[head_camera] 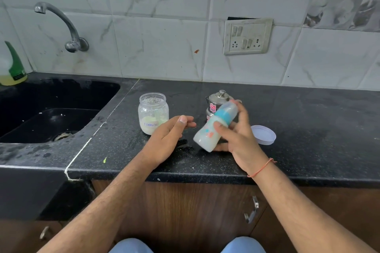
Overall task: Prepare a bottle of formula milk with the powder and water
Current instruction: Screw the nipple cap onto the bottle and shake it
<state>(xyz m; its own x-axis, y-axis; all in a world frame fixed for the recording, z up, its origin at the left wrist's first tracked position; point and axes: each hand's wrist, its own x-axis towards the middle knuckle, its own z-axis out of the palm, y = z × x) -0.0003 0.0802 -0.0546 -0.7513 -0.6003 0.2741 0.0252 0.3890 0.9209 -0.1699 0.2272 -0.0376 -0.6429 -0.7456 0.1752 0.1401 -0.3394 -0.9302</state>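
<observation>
Head view, stock as it lies. Your right hand (236,137) is raised over the middle of the black counter (308,129), forearm coming in from the front edge, an orange thread (262,167) round the wrist. Its fingers and thumb curl round one baby bottle (213,127), which you hold tilted, teat end up and away toward the back wall, base down toward the front edge. One teal collar ring with a clear cap closes the top; the body holds white milk. The bottle is blurred.

Your left hand (168,139) hovers just left of the bottle, palm turned partly up, fingers loosely bent and apart, holding nothing and touching nothing that you can see.

Items on the counter:
- One clear jar (153,116), labelled "Formula", lidless, upright, with white powder in the bottom; it stands behind your left hand, toward the sink-side edge.
- One white lid (264,134), lying flat just right of your right hand.
- One small steel kettle (218,102) with a knobbed lid, upright behind the bottle, partly hidden by it.
- Scattered white specks and a wet patch under the hands.

Fixtures:
- One black sink (51,113) sunk into the counter's left end.
- One steel tap (67,28) on the tiled wall above it.
- One green-capped bottle of yellow liquid (13,68) at the back left corner.
- One switch-and-socket plate (247,36) on the wall.
</observation>
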